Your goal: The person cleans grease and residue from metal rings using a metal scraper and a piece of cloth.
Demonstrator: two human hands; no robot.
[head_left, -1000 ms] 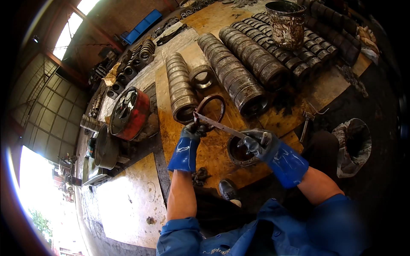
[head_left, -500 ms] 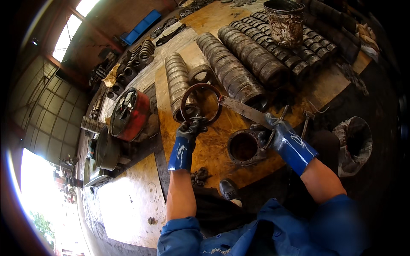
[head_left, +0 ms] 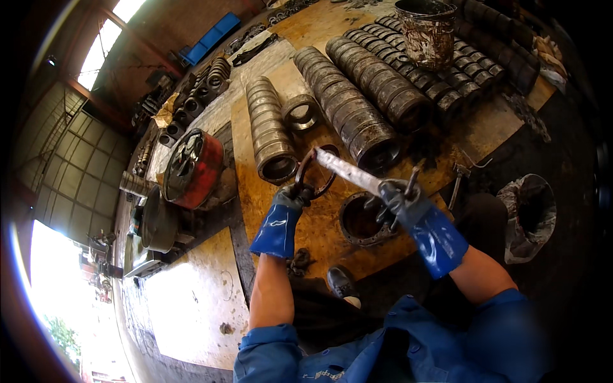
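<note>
My left hand, in a blue and dark grey glove, grips the lower edge of a dark brown metal ring. The ring is tilted, its opening seen at a slant. In my right hand, gloved the same way, is a long flat metal bar. Its far end reaches the upper rim of the ring and seems to touch it. A rod end sticks up beside my right fingers; whether it belongs to the bar I cannot tell. Partly behind the right hand, a round flanged metal housing sits on the brown-stained sheet.
Rows of steel rings lie ahead, with one loose ring between two rows. A grimy bucket stands far right. Left are a red drum and a dark basin. A hammer-like tool and a bag-lined container are at right.
The ring has come down and turned from nearly face-on to a slant. My right hand has moved left and rolled, turning the bar, whose tip has shifted left along the rim.
</note>
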